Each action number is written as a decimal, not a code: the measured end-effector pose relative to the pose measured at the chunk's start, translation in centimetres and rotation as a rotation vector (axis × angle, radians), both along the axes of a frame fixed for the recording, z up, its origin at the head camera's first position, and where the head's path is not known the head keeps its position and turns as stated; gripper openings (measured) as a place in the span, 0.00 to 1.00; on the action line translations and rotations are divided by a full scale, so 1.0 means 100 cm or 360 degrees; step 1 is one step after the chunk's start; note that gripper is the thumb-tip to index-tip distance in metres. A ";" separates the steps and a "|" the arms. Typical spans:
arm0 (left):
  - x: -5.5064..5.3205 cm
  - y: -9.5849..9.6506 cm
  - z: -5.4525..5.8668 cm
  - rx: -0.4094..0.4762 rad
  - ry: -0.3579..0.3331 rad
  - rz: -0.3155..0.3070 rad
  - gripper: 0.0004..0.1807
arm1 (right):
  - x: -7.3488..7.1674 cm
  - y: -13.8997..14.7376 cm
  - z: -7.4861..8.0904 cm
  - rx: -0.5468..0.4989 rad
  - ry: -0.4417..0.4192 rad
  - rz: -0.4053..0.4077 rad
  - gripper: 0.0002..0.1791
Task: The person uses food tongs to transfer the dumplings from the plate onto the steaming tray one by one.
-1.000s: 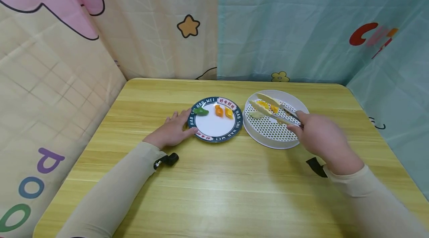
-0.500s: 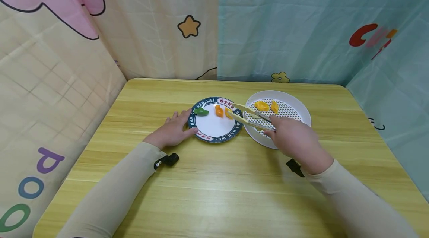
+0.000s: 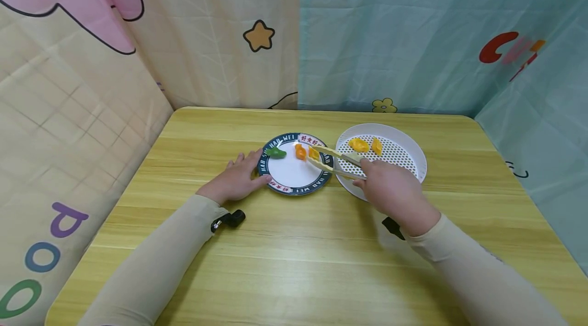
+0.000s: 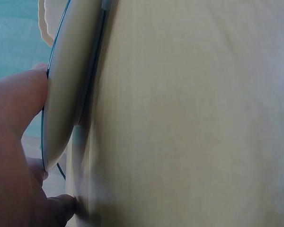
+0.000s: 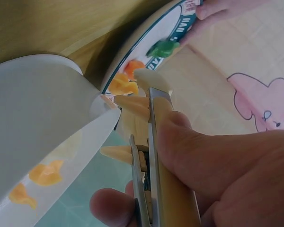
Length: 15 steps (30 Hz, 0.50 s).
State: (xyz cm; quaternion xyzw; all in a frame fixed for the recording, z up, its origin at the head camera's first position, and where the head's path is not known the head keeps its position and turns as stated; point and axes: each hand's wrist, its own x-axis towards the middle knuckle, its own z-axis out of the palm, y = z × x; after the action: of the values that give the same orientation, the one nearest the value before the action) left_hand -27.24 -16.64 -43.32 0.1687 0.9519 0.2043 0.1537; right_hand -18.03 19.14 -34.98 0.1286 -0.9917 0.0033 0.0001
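My right hand (image 3: 390, 185) grips a pair of tongs (image 5: 154, 123) with pale yellow tips. The tips are spread on either side of a small yellow piece (image 3: 314, 154) at the right of the plate (image 3: 294, 178), which is white with a dark patterned rim. Left of that piece lie a small orange piece (image 3: 300, 152) and a green one (image 3: 276, 153) that looks like a toy pepper. My left hand (image 3: 236, 177) rests at the plate's left rim, fingers spread, thumb and a finger touching the edge.
A round white basket (image 3: 415, 150) with a perforated bottom stands right of the plate, close beside it. Two yellow pieces (image 3: 359, 145) and a pale piece lie in it. Printed curtains (image 3: 390, 35) hang behind the wooden table (image 3: 275, 254).
My right hand has moved left from over the basket to the plate, bringing the tongs' tips around the yellow piece. My left hand and the plate have stayed put.
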 end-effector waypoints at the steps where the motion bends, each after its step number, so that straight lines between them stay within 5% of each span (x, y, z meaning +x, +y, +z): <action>1: 0.000 0.000 0.000 0.0000 0.0001 0.0001 0.53 | 0.000 -0.001 0.000 0.0007 0.0013 0.0007 0.24; 15: 0.000 0.001 0.001 0.0000 -0.0008 0.0012 0.53 | -0.001 -0.006 0.001 0.0092 0.0070 -0.0008 0.25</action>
State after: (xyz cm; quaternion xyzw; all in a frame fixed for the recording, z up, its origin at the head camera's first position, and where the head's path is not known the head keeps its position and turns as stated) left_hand -27.20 -16.55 -43.21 0.1648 0.9522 0.2053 0.1553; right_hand -18.13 18.54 -34.93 0.1261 -0.9914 -0.0283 0.0180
